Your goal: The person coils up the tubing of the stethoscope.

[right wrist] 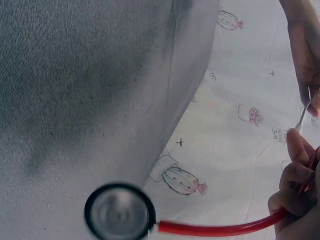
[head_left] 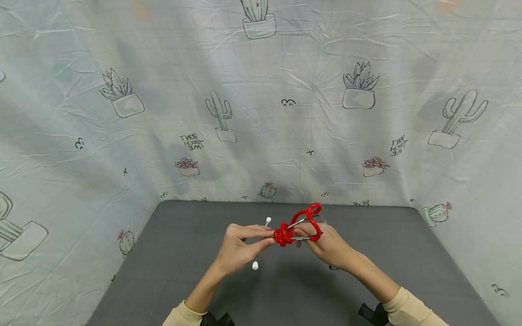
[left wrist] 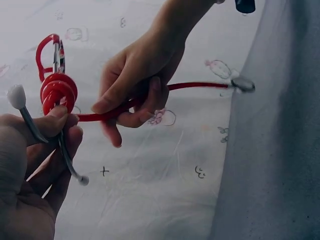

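A stethoscope with red tubing (head_left: 283,234) is held up above the grey table. Its tube is wound in several turns around the metal ear tubes, and a red loop stands out beyond the coil. My left hand (head_left: 240,246) pinches it at the coil, with the white ear tips (head_left: 255,265) sticking out on either side of the fingers. In the left wrist view, my right hand (left wrist: 140,75) grips the free length of red tube (left wrist: 200,85) beside the coil. Past that hand, the round chest piece (right wrist: 120,212) hangs at the tube's end in the right wrist view.
A grey table surface (head_left: 183,253) lies beneath both hands. Behind it and at the sides hangs a pale, wrinkled curtain (head_left: 261,127) printed with cacti. Dark straps (head_left: 373,314) show at the wrists, below the cream sleeves.
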`<act>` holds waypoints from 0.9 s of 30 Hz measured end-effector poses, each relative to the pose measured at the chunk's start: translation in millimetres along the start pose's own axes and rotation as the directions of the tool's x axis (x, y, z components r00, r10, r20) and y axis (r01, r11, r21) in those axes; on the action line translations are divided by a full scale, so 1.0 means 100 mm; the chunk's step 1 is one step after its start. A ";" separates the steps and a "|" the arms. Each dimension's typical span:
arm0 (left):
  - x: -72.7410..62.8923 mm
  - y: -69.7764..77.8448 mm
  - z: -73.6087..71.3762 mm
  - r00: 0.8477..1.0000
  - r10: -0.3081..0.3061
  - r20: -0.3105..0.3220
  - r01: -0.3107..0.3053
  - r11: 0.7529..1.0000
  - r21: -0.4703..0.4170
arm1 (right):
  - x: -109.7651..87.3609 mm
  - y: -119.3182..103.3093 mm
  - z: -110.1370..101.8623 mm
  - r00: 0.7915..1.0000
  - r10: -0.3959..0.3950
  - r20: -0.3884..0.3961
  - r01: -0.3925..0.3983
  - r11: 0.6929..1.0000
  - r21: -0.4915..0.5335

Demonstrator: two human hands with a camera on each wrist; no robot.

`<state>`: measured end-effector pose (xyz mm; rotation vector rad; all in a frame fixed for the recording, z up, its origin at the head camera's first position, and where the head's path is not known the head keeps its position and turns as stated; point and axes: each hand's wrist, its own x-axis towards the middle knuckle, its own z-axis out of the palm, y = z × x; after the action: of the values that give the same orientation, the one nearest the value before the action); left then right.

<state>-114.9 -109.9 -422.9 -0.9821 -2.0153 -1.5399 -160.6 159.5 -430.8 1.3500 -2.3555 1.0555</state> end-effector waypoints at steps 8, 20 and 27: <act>0.00 0.03 0.03 0.990 -0.130 -0.055 0.129 0.992 -0.016 | -0.01 -0.05 0.06 0.999 0.033 0.009 -0.032 0.999 -0.025; 0.00 0.10 0.06 0.959 -0.268 -0.094 0.270 0.963 0.012 | -0.05 -0.11 0.06 0.996 0.072 0.048 -0.072 0.997 -0.006; 0.02 0.14 0.06 0.945 -0.312 -0.094 0.314 0.949 0.011 | -0.06 -0.14 0.03 0.992 0.098 0.076 -0.100 0.995 0.019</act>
<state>-105.2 -101.6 -413.6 -0.5880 -2.1997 -1.6779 -145.1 157.2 -429.0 1.3143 -2.4954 1.0798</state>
